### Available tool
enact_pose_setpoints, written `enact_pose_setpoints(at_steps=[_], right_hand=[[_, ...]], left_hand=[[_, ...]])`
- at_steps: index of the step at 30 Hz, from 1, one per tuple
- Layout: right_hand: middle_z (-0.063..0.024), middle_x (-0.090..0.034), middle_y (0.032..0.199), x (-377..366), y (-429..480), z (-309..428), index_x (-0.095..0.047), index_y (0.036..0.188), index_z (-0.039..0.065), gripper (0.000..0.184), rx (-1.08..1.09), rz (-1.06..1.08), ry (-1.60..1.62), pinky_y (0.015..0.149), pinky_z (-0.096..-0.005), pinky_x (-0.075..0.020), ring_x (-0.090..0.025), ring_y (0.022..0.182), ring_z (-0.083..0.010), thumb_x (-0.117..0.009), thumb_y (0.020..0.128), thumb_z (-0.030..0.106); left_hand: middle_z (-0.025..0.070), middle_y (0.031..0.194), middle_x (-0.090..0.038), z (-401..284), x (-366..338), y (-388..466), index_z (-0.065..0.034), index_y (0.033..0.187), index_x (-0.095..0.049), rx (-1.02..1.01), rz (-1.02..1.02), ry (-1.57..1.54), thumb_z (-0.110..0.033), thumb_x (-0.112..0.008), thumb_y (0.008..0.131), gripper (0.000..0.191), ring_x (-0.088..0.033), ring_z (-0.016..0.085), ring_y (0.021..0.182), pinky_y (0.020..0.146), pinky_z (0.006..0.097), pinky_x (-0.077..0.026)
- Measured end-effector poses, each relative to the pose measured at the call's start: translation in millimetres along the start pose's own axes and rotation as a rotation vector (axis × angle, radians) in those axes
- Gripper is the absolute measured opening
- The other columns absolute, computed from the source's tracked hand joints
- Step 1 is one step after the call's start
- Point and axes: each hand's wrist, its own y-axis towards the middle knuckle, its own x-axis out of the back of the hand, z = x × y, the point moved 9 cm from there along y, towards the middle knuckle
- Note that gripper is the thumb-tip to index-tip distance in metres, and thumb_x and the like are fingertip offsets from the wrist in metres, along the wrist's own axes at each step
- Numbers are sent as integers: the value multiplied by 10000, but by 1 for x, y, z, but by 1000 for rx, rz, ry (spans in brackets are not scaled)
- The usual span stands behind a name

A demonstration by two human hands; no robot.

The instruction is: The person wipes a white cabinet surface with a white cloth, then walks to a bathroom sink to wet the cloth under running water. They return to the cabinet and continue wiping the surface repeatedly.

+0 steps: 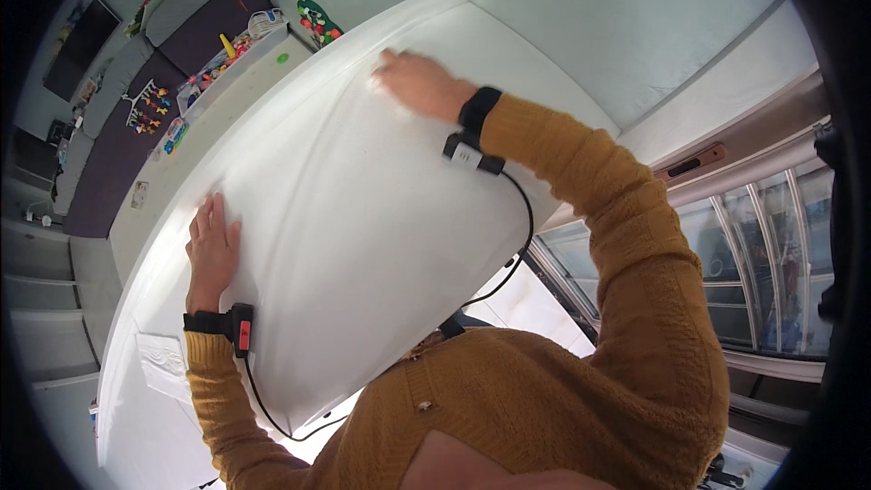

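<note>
A broad white tabletop (354,218) with a raised rim along its far side spreads before me. My right hand (425,85), blurred, presses near the far right part of the surface, close to the rim. Its fingers bend over a small white wipe or tissue (373,84), mostly hidden beneath them. Further left, my left hand (212,252) lies flat near the rim with its fingers extended and nothing in it. A thin white sheet (163,362) with faint lines rests beside my left forearm.
Black wrist straps carry small boxes (469,153) with cables running to my body. A pale wall (578,27) bounds the right end, and a glazed sliding door (748,265) stands at my right. Beyond the rim are a purple-grey sofa (122,150) and a toy bin (231,71).
</note>
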Motion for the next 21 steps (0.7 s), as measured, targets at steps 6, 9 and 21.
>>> enact_pose_setpoints(at_steps=[6,9,21], right_hand=[[-235,-543,968,11,-55,-148,-602,800,-25,131,-379,170,-258,700,-390,-516,-605,819,-347,-498,782,52],[-227,-543,952,28,-81,-167,-595,810,-31,131,-378,241,-270,705,-390,-514,-601,819,-350,-494,795,51],[-178,-549,895,93,-162,-140,-547,796,-23,91,-433,408,-395,710,-384,-482,-571,821,-325,-517,773,59]], left_hand=[[140,1375,-305,1,-1,-1,-83,1350,-319,-16,-13,12,-278,-463,887,523,-301,310,1256,960,462,-301],[135,1373,-308,0,0,-1,-82,1352,-314,-21,-23,12,-278,-458,890,522,-302,310,1254,955,463,-305],[125,1358,-325,-2,1,2,-71,1333,-329,-10,1,-23,-284,-460,880,518,-318,309,1239,936,489,-325]])
